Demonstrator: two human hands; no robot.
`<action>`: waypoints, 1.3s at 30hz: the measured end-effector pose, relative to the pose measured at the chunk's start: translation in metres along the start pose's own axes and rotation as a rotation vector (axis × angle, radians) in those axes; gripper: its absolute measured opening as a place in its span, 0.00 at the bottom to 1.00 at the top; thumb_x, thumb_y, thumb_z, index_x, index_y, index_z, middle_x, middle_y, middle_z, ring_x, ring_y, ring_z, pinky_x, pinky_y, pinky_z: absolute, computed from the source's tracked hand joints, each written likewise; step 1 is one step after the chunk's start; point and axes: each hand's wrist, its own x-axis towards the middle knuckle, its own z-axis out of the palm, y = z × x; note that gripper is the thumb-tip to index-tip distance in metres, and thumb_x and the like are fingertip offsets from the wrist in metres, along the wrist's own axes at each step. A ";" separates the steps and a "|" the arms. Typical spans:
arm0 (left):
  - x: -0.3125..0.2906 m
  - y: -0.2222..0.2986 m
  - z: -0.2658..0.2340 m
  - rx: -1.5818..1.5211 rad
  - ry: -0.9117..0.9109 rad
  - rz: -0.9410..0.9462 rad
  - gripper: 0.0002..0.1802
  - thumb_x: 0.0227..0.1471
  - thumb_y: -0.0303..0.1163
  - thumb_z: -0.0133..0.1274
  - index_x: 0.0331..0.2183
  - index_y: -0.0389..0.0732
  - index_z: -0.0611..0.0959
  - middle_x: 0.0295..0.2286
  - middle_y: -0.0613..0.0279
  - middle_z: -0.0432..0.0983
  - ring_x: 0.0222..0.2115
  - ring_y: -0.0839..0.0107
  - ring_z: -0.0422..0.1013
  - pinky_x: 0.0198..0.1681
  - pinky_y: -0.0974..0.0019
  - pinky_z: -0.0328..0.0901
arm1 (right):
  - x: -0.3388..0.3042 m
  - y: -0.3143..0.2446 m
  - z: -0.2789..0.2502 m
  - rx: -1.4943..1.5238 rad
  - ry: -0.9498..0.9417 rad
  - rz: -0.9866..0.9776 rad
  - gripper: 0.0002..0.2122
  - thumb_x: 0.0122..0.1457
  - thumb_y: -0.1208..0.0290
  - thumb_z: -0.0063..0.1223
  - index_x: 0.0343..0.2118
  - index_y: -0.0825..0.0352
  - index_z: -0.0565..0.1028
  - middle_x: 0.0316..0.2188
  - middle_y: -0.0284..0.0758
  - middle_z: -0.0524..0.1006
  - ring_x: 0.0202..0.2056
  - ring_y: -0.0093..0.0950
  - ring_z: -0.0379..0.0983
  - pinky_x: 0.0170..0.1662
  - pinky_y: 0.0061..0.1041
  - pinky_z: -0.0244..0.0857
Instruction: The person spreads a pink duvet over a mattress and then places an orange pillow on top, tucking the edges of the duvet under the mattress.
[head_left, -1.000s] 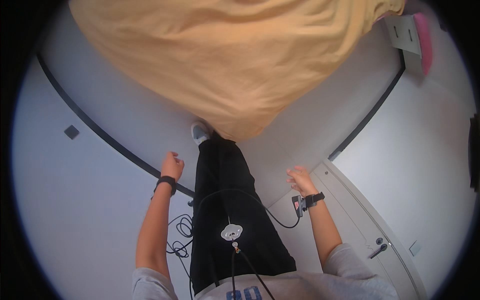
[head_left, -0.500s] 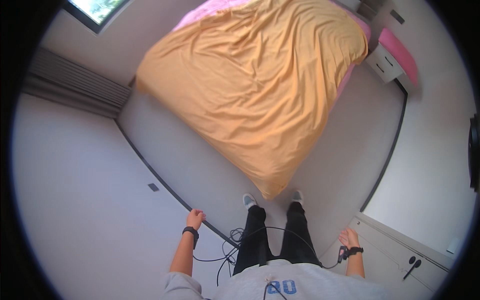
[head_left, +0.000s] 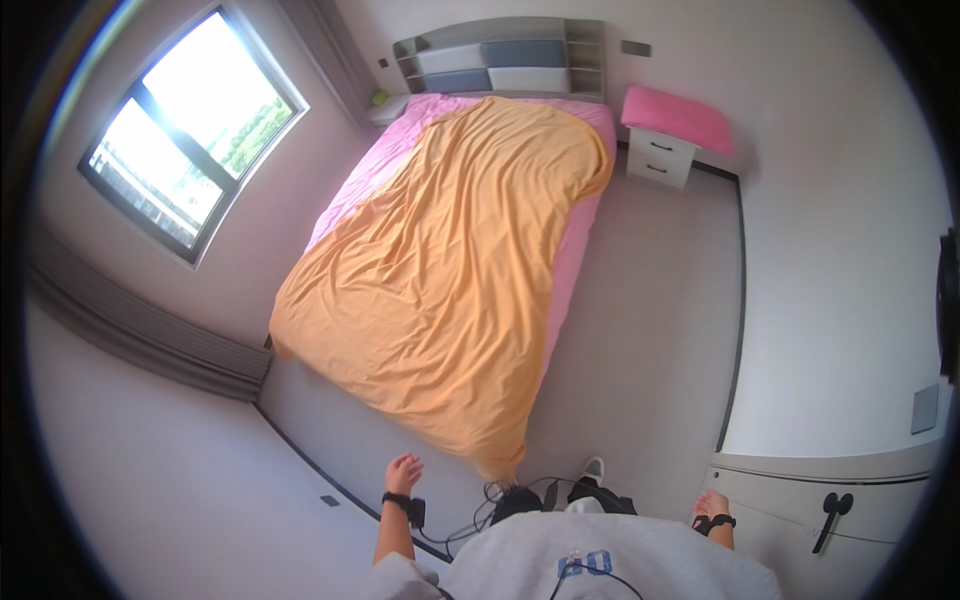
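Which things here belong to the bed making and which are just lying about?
In hand:
wrinkled orange cloth blanket
pink sheeted bed
left hand, empty
right hand

Lying about:
pink pillow
white two-drawer nightstand
black floor cables

The person is standing with both bare forearms coming in low, the left hand (head_left: 404, 472) lifting forward with fingers loosely curled and holding nothing, the right hand (head_left: 711, 503) hanging lower at the side, each wrist wearing a black band.
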 end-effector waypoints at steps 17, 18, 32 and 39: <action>0.130 0.210 0.502 0.053 -0.442 0.574 0.09 0.47 0.26 0.45 0.32 0.33 0.70 0.28 0.56 0.71 0.26 0.71 0.70 0.32 0.72 0.65 | 0.064 -0.311 0.186 0.035 -0.293 -0.155 0.08 0.50 0.70 0.44 0.30 0.68 0.65 0.24 0.36 0.69 0.26 0.29 0.68 0.28 0.25 0.65; 0.151 0.216 0.526 0.074 -0.463 0.580 0.08 0.47 0.26 0.44 0.32 0.33 0.71 0.27 0.56 0.71 0.26 0.71 0.70 0.32 0.72 0.65 | 0.066 -0.335 0.206 -0.104 -0.344 -0.164 0.09 0.50 0.69 0.44 0.31 0.68 0.64 0.26 0.37 0.69 0.27 0.29 0.68 0.28 0.25 0.65; 0.316 0.363 0.911 0.314 -0.624 0.604 0.07 0.47 0.23 0.43 0.30 0.30 0.71 0.24 0.58 0.70 0.25 0.73 0.68 0.30 0.73 0.65 | 0.217 -0.632 0.202 0.557 -0.067 0.125 0.10 0.53 0.66 0.35 0.34 0.68 0.63 0.29 0.38 0.70 0.31 0.32 0.68 0.32 0.30 0.65; 0.355 0.412 0.998 0.358 -0.332 0.336 0.09 0.47 0.24 0.42 0.32 0.31 0.72 0.26 0.57 0.71 0.24 0.74 0.68 0.28 0.73 0.64 | 0.323 -0.871 0.163 0.332 0.119 0.093 0.08 0.51 0.70 0.40 0.32 0.67 0.64 0.27 0.36 0.70 0.28 0.29 0.68 0.31 0.27 0.65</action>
